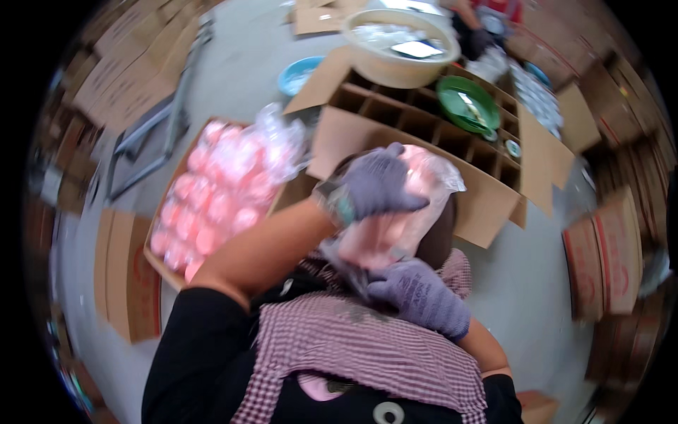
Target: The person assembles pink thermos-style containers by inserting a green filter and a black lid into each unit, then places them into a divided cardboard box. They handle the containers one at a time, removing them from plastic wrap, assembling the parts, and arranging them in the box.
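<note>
A long pink item in clear plastic wrap lies slanted across my lap, its upper end near the carton. My left hand, in a grey-purple knit glove, grips the upper part between thumb and fingers. At its lower end, my right hand, gloved alike, has its fingers curled on the wrap's edge. Motion blur hides the exact kind of item. To the left, a shallow cardboard box holds several rounded pink pieces in clear plastic.
Ahead stands an open carton with cardboard dividers. On it rest a beige basin of clear pieces and a green bowl. A blue bowl is behind. Metal frame left; stacked cartons right. Another person is at the far right.
</note>
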Demonstrator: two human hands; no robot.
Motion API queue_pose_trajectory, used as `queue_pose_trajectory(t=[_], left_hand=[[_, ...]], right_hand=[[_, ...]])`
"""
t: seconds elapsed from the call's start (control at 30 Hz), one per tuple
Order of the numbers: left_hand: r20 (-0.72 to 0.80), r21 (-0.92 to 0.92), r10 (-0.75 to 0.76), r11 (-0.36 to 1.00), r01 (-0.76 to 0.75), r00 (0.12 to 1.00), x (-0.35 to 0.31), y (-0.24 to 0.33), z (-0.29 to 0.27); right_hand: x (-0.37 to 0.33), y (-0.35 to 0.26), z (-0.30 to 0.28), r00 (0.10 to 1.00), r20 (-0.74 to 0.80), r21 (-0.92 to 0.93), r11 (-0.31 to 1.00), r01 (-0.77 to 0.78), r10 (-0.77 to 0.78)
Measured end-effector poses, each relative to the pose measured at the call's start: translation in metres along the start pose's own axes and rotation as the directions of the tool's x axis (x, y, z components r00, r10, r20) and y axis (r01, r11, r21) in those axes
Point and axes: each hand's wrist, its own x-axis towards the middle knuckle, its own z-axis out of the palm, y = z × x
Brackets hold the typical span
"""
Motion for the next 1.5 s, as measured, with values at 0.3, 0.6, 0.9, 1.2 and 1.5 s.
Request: queue_pose_trajectory(t=[0.3, 0.6, 0.9, 1.2, 1.5], left_hand=[[0.237, -0.968, -0.607, -0.085, 0.234, 0.759, -0.233, -0.101, -0.123], [-0.136, -0.892, -0.990, 0.112, 0.438, -0.023, -0.437, -0.121, -0.067], [-0.444, -0.177, -0.895, 0.134, 0.975, 0.042, -0.439, -0.190, 0.075], [-0.123, -0.487, -0.991, 0.022, 0.873, -0.044, -0.440, -0.208, 0.071], [0.000, -0.636, -0.987, -0.125, 0.761, -0.162, -0.476, -0.217, 0.125]], right_hand=[[0.024, -0.009, 0.022, 0.966, -0.239, 0.210, 0.967, 0.146, -0.094], [0.055, 0.015, 0.038, 0.997, -0.074, 0.375, 0.927, 0.033, -0.006], [0.072, 0.020, 0.040, 0.998, -0.041, 0.386, 0.922, -0.035, 0.055], [0.086, 0.027, 0.050, 0.983, -0.048, 0.399, 0.906, -0.145, 0.178], [0.099, 0.039, 0.051, 0.946, 0.063, 0.558, 0.775, -0.296, 0.317]])
